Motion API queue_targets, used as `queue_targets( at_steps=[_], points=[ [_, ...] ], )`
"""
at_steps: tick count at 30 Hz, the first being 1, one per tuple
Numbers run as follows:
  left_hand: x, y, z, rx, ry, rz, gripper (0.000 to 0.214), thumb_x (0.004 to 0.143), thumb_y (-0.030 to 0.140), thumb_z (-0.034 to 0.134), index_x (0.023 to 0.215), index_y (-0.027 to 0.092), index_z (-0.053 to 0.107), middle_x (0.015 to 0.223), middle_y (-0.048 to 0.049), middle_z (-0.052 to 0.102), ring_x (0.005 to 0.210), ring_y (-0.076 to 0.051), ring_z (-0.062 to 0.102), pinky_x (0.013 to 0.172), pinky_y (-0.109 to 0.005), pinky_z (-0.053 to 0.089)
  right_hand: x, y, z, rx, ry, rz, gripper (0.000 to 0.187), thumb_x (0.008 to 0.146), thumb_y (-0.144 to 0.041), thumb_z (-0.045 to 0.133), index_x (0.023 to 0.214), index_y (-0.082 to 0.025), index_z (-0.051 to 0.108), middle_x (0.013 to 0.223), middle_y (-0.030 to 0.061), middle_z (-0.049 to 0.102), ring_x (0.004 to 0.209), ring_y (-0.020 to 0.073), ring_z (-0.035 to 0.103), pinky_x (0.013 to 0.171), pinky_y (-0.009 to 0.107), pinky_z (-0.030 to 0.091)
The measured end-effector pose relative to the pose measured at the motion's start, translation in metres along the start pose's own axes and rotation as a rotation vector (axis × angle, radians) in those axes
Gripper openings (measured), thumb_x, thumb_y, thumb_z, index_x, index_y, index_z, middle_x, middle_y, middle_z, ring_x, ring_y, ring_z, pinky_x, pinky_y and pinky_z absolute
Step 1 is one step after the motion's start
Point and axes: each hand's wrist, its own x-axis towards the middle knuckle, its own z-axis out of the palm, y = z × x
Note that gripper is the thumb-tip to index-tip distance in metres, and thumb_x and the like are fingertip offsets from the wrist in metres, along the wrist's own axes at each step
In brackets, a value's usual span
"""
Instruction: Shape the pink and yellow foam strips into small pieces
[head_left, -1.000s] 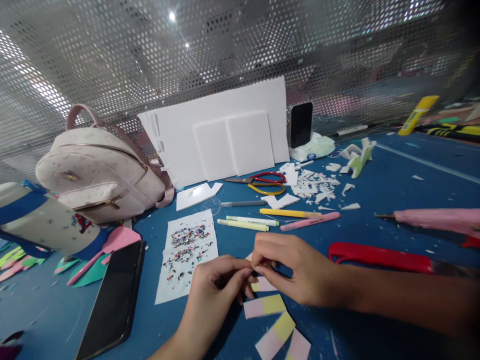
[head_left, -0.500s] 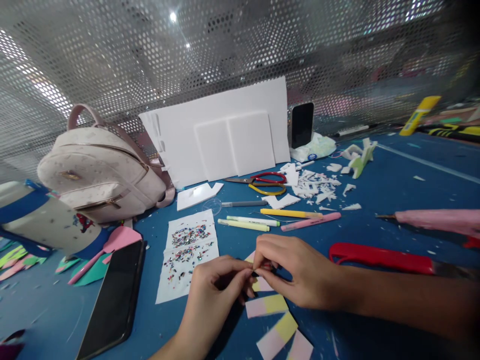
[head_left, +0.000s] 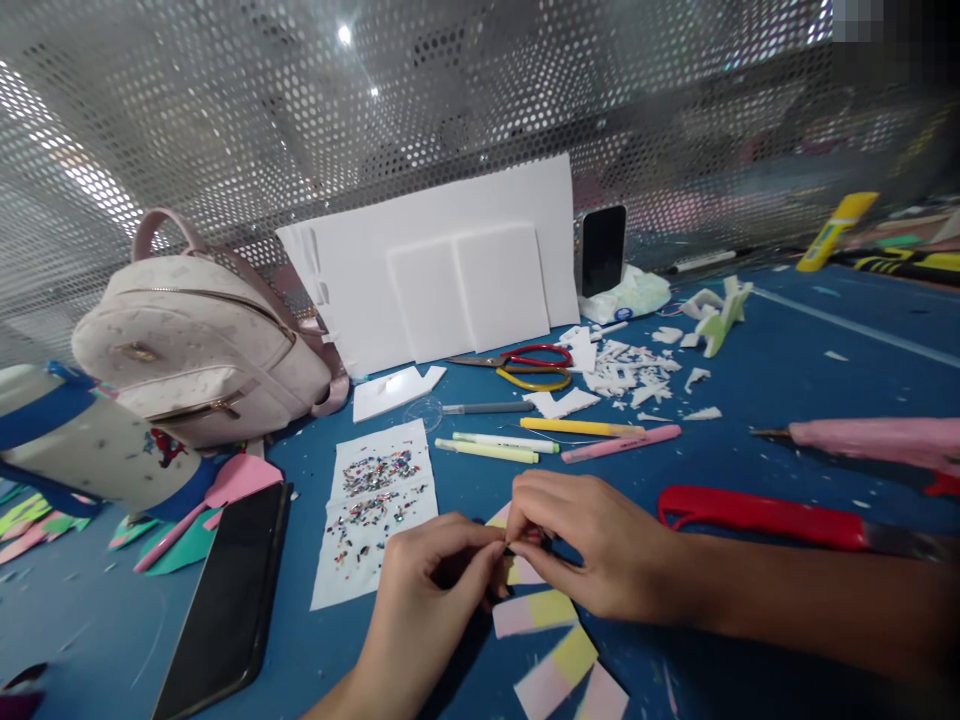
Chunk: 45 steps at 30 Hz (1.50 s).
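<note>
Several pink-yellow strips have edged right, while left hand and right hand pinch narrowly, contents hidden.

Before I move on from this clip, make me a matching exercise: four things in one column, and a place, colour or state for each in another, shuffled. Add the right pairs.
Things
1. Strips
2. Scissors
3. Small gems
4. Right hand

Places, colours, states
A. Scattered on a white sheet
B. Fingertips close to those of the left hand
C. Pink and yellow, lying on the blue table
D. One handle red, the other yellow

Right pairs: 1-C, 2-D, 3-A, 4-B
</note>
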Motion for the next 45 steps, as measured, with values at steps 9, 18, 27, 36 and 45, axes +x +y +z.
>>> queue_targets(
  at_steps=[9,18,27,36,45],
  points=[
    [-0.0028,0.0015,-0.0018,0.199,0.017,0.125,0.018,0.089,0.018,0.059,0.077,0.016,0.074,0.066,-0.0049,0.069,0.056,-0.013,0.063,0.05,-0.019,0.048,-0.0003,-0.0024,-0.0015,0.0,0.01,-0.034,0.006,0.09,-0.012,0.056,0.088,-0.017,0.056,0.084,0.0027,0.06,0.078,0.0153,0.053,0.065,0.025,0.037],
    [-0.0027,0.0019,-0.001,0.249,0.046,0.159,0.017,0.087,0.018,0.061,0.075,0.015,0.074,0.065,-0.0055,0.069,0.054,-0.013,0.061,0.048,-0.019,0.044,-0.001,-0.0017,0.0008,-0.011,0.028,-0.064,0.007,0.091,-0.012,0.054,0.087,-0.016,0.057,0.083,0.003,0.061,0.079,0.0156,0.053,0.066,0.026,0.037],
    [-0.0026,0.0004,-0.0016,0.21,0.031,0.121,0.02,0.089,0.02,0.061,0.077,0.016,0.075,0.065,-0.0049,0.069,0.055,-0.013,0.062,0.05,-0.02,0.045,-0.0003,-0.0013,0.0013,-0.043,0.041,-0.053,0.009,0.092,-0.014,0.055,0.085,-0.016,0.058,0.082,0.0037,0.061,0.077,0.0162,0.054,0.065,0.026,0.038],
    [-0.0047,0.0017,-0.0005,0.181,0.033,0.109,0.021,0.09,0.023,0.06,0.077,0.016,0.074,0.064,-0.0039,0.067,0.053,-0.013,0.062,0.049,-0.02,0.046,-0.0002,-0.0024,0.0007,-0.081,0.041,-0.086,0.011,0.094,-0.015,0.052,0.085,-0.016,0.058,0.082,0.0043,0.061,0.075,0.016,0.054,0.064,0.026,0.037],
    [-0.0017,0.0023,0.0,0.226,0.047,0.069,0.014,0.081,0.016,0.061,0.07,0.015,0.069,0.063,-0.0029,0.067,0.054,-0.012,0.056,0.049,-0.019,0.042,-0.0011,-0.0024,0.0022,-0.134,0.029,-0.115,0.012,0.095,-0.018,0.052,0.085,-0.016,0.058,0.08,0.0034,0.06,0.074,0.0158,0.052,0.063,0.026,0.035]
  ],
)
